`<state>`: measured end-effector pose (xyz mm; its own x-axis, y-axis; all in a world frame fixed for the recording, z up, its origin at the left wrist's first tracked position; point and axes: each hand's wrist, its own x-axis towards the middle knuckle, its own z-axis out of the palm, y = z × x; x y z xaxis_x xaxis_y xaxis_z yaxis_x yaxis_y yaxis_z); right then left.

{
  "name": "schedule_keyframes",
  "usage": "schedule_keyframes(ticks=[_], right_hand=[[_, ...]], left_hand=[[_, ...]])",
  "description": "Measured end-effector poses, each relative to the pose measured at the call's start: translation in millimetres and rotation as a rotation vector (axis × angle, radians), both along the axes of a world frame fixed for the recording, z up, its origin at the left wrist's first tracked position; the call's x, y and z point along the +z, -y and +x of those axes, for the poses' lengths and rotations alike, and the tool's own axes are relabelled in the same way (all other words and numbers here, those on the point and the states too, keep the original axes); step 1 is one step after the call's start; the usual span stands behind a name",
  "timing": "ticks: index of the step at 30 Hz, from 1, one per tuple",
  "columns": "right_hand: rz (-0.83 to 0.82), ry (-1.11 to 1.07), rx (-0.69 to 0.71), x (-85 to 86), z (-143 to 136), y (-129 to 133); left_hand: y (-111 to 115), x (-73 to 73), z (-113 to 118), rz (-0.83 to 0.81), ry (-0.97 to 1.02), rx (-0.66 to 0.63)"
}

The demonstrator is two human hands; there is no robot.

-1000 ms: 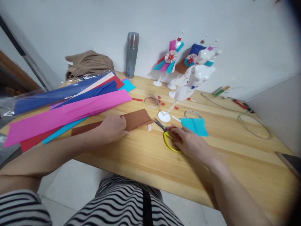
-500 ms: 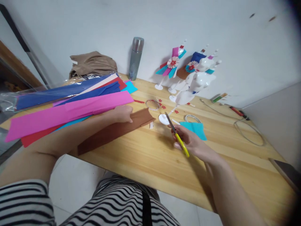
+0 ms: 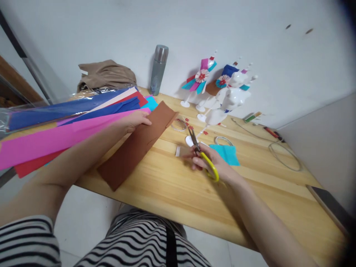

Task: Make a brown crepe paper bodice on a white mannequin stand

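Note:
My left hand (image 3: 137,121) is closed on the upper left edge of a strip of brown crepe paper (image 3: 136,152), its thumb lying on top. The strip slants across the table, its far end raised somewhat. In my right hand (image 3: 211,163) is a pair of scissors (image 3: 207,163) with yellow handles. Their blades point away from me and stand slightly apart, to the right of the brown paper. Pink crepe paper (image 3: 69,130) lies under my left wrist, with red paper (image 3: 30,165) below it. A turquoise piece (image 3: 226,154) lies just beyond my right hand.
At the back stand a grey thermos (image 3: 159,70), a brown cloth (image 3: 107,74) and several white figures on stands, one with a paper rosette (image 3: 201,76). Small red flowers (image 3: 205,132), tape rolls (image 3: 224,141), a cable (image 3: 286,159) and a dark flat device (image 3: 328,205) lie about the table.
My left hand has taken the brown paper by its edge, lifting its far end and turning it up and away. My right hand has tilted the scissors, and their blades have parted.

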<state>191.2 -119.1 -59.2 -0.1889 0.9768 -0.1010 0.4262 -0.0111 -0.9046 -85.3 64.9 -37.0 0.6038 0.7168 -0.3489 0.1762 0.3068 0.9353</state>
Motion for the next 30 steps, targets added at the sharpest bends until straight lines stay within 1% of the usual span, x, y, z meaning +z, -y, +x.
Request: schedule_keyframes(ticks=[2,4,5,7,8,10,12,13,14,16,18,19,21,23,26,28,30], right_hand=[[0.125,0.272,0.045,5.2,-13,-6],[0.195,0.492,0.117,8.1,-24,-12],[0.203,0.553,0.145,8.6,-27,-14],[0.191,0.59,0.177,8.4,-27,-15],[0.187,0.616,0.177,8.0,-23,-14],[0.183,0.687,0.14,7.0,-6,-7],[0.181,0.809,0.039,6.7,19,4],[0.18,0.822,-0.023,7.1,32,10],[0.188,0.794,-0.095,7.8,44,17],[0.196,0.641,-0.202,9.9,60,28],[0.194,0.414,-0.273,12.3,63,34],[0.179,0.299,-0.276,13.5,59,34],[0.124,0.122,-0.206,15.8,44,29],[0.072,0.051,-0.073,18.3,24,19],[0.065,0.16,0.119,22.5,3,0],[0.087,0.271,0.171,25.2,-1,-12],[0.115,0.325,0.2,27.7,1,-22]], left_hand=[[-1,-4.9,0,-0.04,0.031,0.038],[0,-8.9,0,-0.061,0.02,0.046],[1,-10.3,0,-0.071,0.013,0.04],[3,-12.1,-3,-0.081,0.012,0.028],[4,-12.7,-5,-0.072,0.014,0.02],[4,-13.9,-9,-0.029,0.016,-0.006],[3,-15.8,-12,0.011,0.012,-0.035],[2,-16.9,-12,0.014,0.012,-0.04],[1,-18.2,-12,0.007,0.02,-0.037],[1,-20.3,-11,-0.027,0.058,-0.03],[4,-21.3,-8,-0.051,0.113,-0.051],[6,-21.5,-6,-0.054,0.138,-0.072],[12,-21.2,-2,-0.048,0.178,-0.117],[17,-20.6,1,-0.046,0.203,-0.149],[20,-19.2,5,-0.053,0.234,-0.187],[19,-17.3,7,-0.047,0.267,-0.202],[15,-14.0,8,-0.034,0.299,-0.226]])
